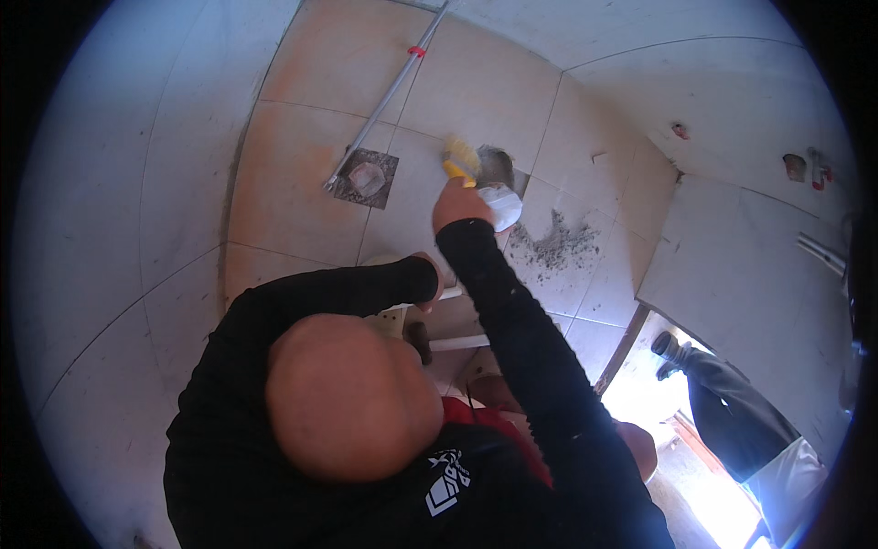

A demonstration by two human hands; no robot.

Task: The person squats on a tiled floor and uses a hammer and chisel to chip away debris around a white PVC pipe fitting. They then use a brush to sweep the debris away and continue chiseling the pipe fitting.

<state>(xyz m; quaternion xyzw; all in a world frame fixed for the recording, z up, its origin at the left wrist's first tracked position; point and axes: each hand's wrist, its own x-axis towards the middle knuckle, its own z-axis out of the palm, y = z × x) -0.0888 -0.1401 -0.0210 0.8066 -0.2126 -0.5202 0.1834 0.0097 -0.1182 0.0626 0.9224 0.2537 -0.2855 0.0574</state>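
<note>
My right hand point(460, 203) is closed around the handle of a yellow brush point(461, 163), its pale bristles slightly blurred. The brush is beside a dark square opening point(497, 166) in the tiled floor. Close to that hand, partly over the opening's near edge, lies a white piece point(502, 207), perhaps plastic. Lower down, my left hand point(429, 277) hangs at the end of the bent arm, near a pale bar point(448, 295); its fingers are mostly hidden.
Dark loose debris point(555, 243) is scattered on the tiles. A metal pole point(391, 91) with a red collar lies across the floor by a second square cutout point(366, 177). Pipe fittings point(817, 171) jut from the right wall. Another person's dark-trousered leg point(736, 403) is at the bright doorway.
</note>
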